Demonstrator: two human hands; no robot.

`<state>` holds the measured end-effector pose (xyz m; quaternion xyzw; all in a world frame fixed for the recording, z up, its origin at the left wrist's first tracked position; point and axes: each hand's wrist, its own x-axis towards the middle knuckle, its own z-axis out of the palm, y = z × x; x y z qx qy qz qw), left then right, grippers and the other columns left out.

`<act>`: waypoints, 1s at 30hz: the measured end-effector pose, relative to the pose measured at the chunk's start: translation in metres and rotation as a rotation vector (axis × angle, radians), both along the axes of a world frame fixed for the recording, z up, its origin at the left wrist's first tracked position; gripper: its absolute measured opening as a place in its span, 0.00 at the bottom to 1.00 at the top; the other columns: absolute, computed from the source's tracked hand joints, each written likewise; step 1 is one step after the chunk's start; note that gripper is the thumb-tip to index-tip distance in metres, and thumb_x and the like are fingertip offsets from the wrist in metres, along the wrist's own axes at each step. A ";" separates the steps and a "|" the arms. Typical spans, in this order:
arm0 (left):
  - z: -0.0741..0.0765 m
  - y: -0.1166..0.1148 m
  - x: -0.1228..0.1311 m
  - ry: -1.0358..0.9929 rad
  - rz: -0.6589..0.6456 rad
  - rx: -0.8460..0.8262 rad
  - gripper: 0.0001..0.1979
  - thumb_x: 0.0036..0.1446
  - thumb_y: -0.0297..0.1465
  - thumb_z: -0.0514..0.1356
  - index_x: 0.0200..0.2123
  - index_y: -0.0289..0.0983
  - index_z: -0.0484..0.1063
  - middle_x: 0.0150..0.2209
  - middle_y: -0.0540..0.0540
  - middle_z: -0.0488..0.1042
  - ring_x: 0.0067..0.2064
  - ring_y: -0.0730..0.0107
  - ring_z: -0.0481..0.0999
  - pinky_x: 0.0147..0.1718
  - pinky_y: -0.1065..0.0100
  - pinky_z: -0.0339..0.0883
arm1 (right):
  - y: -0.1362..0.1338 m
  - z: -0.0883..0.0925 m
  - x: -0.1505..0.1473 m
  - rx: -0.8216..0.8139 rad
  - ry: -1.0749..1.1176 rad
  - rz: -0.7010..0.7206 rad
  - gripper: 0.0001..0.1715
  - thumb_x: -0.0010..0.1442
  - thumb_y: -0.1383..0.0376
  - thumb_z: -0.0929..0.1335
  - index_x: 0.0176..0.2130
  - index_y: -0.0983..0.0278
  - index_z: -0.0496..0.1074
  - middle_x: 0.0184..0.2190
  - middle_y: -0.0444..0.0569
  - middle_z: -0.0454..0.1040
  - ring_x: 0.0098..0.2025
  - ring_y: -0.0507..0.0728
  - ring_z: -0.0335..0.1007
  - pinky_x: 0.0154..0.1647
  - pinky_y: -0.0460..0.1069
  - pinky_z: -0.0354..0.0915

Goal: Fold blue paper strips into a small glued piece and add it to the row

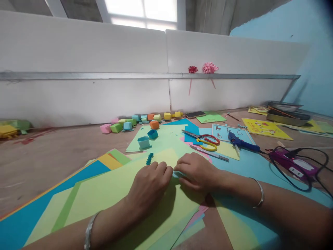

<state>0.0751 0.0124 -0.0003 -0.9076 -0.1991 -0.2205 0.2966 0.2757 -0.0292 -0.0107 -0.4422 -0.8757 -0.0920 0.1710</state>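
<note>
Over the stacked light-green paper (pixel 104 194), my left hand (pixel 152 182) and my right hand (pixel 196 172) meet, fingers bent and closed. A small light-blue piece of paper (pixel 177 174) is pinched between their fingertips, mostly hidden by the hands. Just beyond my left knuckles lies a teal folded paper strip (pixel 149 159). Farther back stand two small open paper boxes, one pale blue (pixel 144 142) and one teal (pixel 152 134). Scissors with red and yellow handles (pixel 205 140) and a slim cutter knife (pixel 210 153) rest beyond my right hand.
A blue glue gun (pixel 243 143) and a purple power strip (pixel 292 163) with looping black cables lie at right. Several small coloured paper boxes (pixel 127 125) line the white wall panel (pixel 78 100). A metal tray (pixel 288 117) sits back right, near a yellow card (pixel 266 128).
</note>
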 end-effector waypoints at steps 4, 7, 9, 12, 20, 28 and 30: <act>-0.005 0.002 -0.001 0.039 0.013 -0.046 0.14 0.43 0.13 0.52 0.22 0.38 0.65 0.22 0.48 0.68 0.22 0.64 0.66 0.19 0.66 0.46 | 0.000 -0.002 -0.001 0.154 -0.187 -0.029 0.07 0.62 0.70 0.65 0.33 0.66 0.72 0.30 0.49 0.73 0.33 0.55 0.61 0.31 0.50 0.47; -0.013 0.001 -0.004 0.113 -0.039 -0.099 0.13 0.47 0.14 0.53 0.23 0.38 0.65 0.22 0.48 0.68 0.23 0.65 0.65 0.20 0.67 0.47 | 0.004 -0.004 0.002 0.218 -0.275 0.007 0.15 0.63 0.76 0.63 0.26 0.66 0.70 0.25 0.47 0.69 0.30 0.53 0.57 0.30 0.51 0.43; -0.020 -0.002 -0.008 0.142 -0.062 -0.169 0.12 0.48 0.15 0.55 0.23 0.38 0.65 0.23 0.48 0.68 0.23 0.66 0.64 0.21 0.67 0.47 | 0.003 0.000 0.002 0.196 -0.297 0.039 0.16 0.64 0.75 0.64 0.25 0.66 0.70 0.26 0.47 0.69 0.31 0.53 0.57 0.30 0.51 0.43; -0.029 -0.006 -0.016 0.105 -0.066 -0.280 0.10 0.50 0.17 0.55 0.24 0.38 0.65 0.24 0.47 0.67 0.24 0.65 0.63 0.22 0.66 0.48 | -0.005 0.009 -0.002 0.097 -0.338 0.028 0.14 0.64 0.73 0.65 0.26 0.67 0.70 0.29 0.49 0.70 0.33 0.55 0.58 0.30 0.51 0.42; -0.036 -0.001 -0.022 0.004 -0.151 -0.388 0.11 0.53 0.18 0.53 0.24 0.39 0.65 0.25 0.47 0.66 0.25 0.65 0.61 0.24 0.63 0.45 | -0.007 0.010 -0.003 -0.003 -0.346 -0.031 0.11 0.62 0.75 0.64 0.28 0.65 0.68 0.25 0.47 0.68 0.29 0.54 0.57 0.27 0.50 0.41; -0.047 0.003 -0.020 0.013 -0.076 -0.438 0.11 0.51 0.18 0.55 0.24 0.39 0.62 0.23 0.49 0.65 0.23 0.67 0.60 0.25 0.62 0.36 | 0.008 0.008 0.022 -0.278 -0.062 -0.200 0.06 0.55 0.71 0.67 0.27 0.65 0.72 0.27 0.49 0.73 0.30 0.53 0.62 0.25 0.49 0.45; -0.047 0.004 -0.019 0.021 -0.073 -0.464 0.10 0.50 0.18 0.55 0.24 0.39 0.62 0.23 0.49 0.66 0.22 0.67 0.60 0.25 0.62 0.35 | 0.014 0.014 0.032 -0.382 0.012 -0.246 0.07 0.57 0.70 0.67 0.29 0.64 0.75 0.29 0.48 0.75 0.32 0.53 0.67 0.27 0.47 0.50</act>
